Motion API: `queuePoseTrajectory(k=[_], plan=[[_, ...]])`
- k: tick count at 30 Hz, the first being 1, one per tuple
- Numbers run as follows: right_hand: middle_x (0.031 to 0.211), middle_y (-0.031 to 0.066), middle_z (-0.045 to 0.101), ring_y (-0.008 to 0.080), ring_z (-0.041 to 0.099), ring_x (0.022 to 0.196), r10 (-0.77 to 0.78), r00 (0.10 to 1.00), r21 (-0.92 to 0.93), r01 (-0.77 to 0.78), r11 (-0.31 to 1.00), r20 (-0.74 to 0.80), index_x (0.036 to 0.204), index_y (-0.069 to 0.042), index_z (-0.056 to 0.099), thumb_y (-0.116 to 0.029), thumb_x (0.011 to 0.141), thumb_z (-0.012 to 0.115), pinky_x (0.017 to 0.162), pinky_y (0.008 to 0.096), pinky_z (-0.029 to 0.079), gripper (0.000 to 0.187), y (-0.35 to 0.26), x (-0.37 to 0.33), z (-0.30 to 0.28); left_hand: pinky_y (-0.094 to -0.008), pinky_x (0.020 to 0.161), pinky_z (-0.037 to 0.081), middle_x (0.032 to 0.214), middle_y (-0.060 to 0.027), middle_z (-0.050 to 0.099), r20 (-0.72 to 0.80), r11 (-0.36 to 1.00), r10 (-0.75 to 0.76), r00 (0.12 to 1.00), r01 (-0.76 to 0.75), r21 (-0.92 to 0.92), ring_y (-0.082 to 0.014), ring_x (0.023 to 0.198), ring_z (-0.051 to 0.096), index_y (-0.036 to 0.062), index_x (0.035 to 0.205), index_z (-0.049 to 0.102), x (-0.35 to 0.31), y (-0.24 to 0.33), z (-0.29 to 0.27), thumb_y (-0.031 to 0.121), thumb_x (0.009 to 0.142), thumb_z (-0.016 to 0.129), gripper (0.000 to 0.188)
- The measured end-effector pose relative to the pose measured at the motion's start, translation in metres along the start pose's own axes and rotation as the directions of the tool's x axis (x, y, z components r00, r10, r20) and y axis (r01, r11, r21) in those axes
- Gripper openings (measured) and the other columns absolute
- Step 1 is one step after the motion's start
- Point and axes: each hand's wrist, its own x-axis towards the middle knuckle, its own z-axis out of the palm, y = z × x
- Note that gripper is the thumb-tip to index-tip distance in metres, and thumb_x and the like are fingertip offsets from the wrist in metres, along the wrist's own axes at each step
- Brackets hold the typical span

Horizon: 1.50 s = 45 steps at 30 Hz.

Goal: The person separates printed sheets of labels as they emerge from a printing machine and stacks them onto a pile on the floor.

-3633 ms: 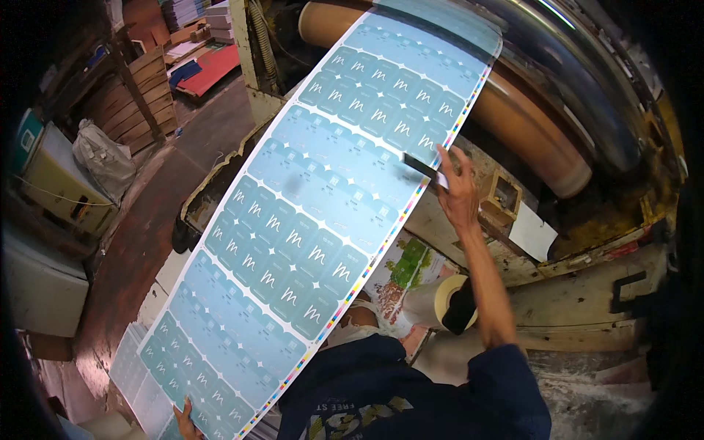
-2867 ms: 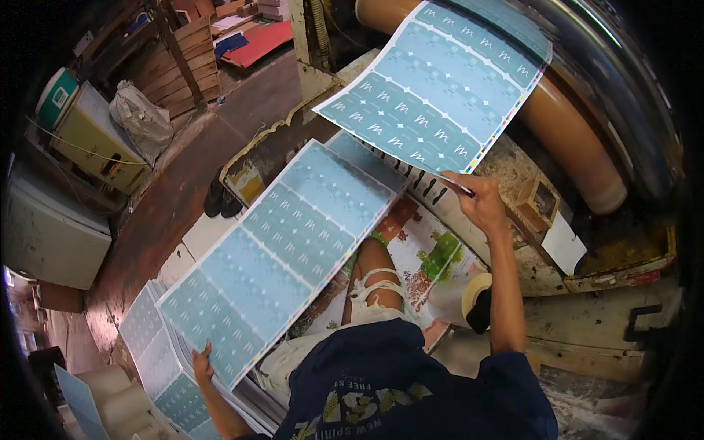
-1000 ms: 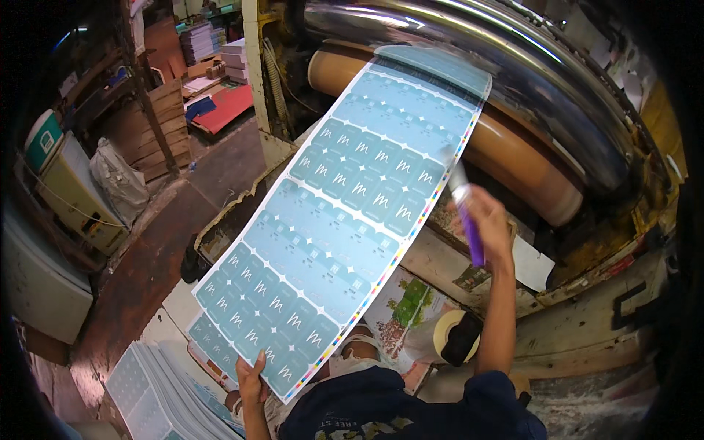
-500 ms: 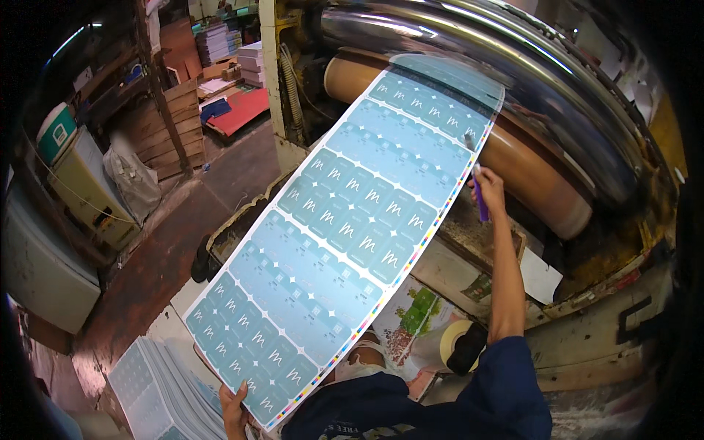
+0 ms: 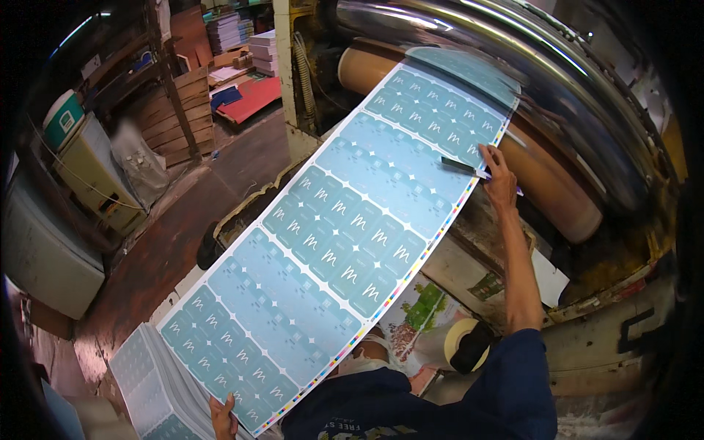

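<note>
A long printed sheet (image 5: 334, 242) in pale blue and teal slopes from the machine's chrome roller (image 5: 557, 95) down toward my body. My left hand (image 5: 224, 416) pinches its near lower edge, thumb on top and fingers underneath. At the sheet's right edge, close to the roller, my right hand (image 5: 500, 180) is closed around a utility knife with a purple handle. The knife's dark blade (image 5: 458, 166) points left and lies over the sheet's surface. I cannot tell whether the blade touches the sheet.
A stack of similar printed sheets (image 5: 158, 381) stands at the lower left. Below the chrome roller is a brown roll (image 5: 565, 194). A roll of film (image 5: 455, 345) lies near my right elbow. Farther left are a green and white cooler (image 5: 64, 117) and a red board (image 5: 253, 99).
The sheet has come farther out of the rollers, down and left, and my left hand has moved with it. My right hand has risen slightly, bringing the knife blade over the sheet.
</note>
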Motion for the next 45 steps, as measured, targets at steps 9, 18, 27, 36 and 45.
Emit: queuePoseTrajectory(k=[9,18,27,36,45], plan=[[0.089,0.0178,0.071,0.0149,0.068,0.080,-0.294,0.935,0.393,0.200,0.898,0.196,0.100,-0.007,0.073,0.005,0.070,0.060,0.073,0.0293,0.051,0.034,-0.013,0.073,-0.035,-0.0362,0.089,0.050,0.117,-0.0135,0.059,-0.085,0.997,0.029,0.996,-0.035,-0.070,-0.0232,0.100,0.062,-0.0042,0.129,0.044,-0.004,-0.028,-0.050,-0.002,0.087,0.062,0.046],[0.056,-0.0051,0.052,0.0032,0.047,0.051,0.115,0.964,0.620,-0.244,0.746,0.241,0.099,-0.006,0.075,-0.020,0.081,0.075,0.048,0.0215,0.036,0.024,-0.067,0.038,-0.050,-0.0314,0.077,0.056,0.109,-0.0086,0.061,-0.258,0.984,-0.022,0.966,0.066,0.164,-0.0169,0.085,0.062,0.0019,0.125,0.049,0.053,-0.078,-0.156,0.007,0.094,0.058,0.032],[0.049,-0.0041,0.047,0.0059,0.042,0.040,0.467,0.850,0.809,-0.443,0.386,0.243,0.058,-0.012,0.055,-0.043,0.080,0.077,0.039,0.0230,0.032,0.044,-0.123,-0.031,-0.017,-0.0350,0.086,0.051,0.119,-0.0109,0.059,-0.075,0.998,-0.021,0.997,0.026,0.062,-0.0222,0.100,0.059,0.0015,0.132,0.048,0.169,-0.100,-0.078,-0.004,0.088,0.063,0.047],[0.048,-0.0059,0.047,0.0045,0.041,0.043,0.506,0.788,0.712,-0.576,0.403,0.351,0.056,-0.010,0.062,-0.048,0.077,0.078,0.041,0.0249,0.033,0.046,-0.136,-0.067,0.015,-0.0468,0.107,0.036,0.151,-0.0274,0.022,-0.193,0.293,0.362,0.912,0.085,0.952,-0.0409,0.137,0.031,0.0154,0.153,-0.004,0.177,-0.125,-0.041,0.022,0.069,0.086,0.123],[0.049,-0.0063,0.047,0.0039,0.040,0.043,0.526,0.759,0.659,-0.624,0.421,0.383,0.059,-0.008,0.058,-0.045,0.079,0.077,0.042,0.0240,0.033,0.047,-0.169,-0.105,-0.008,-0.0474,0.099,0.045,0.136,-0.0405,0.032,-0.387,-0.026,-0.057,0.920,0.386,0.922,-0.0448,0.116,0.053,-0.0016,0.142,-0.027,0.126,-0.136,0.049,0.024,0.047,0.095,0.157]])
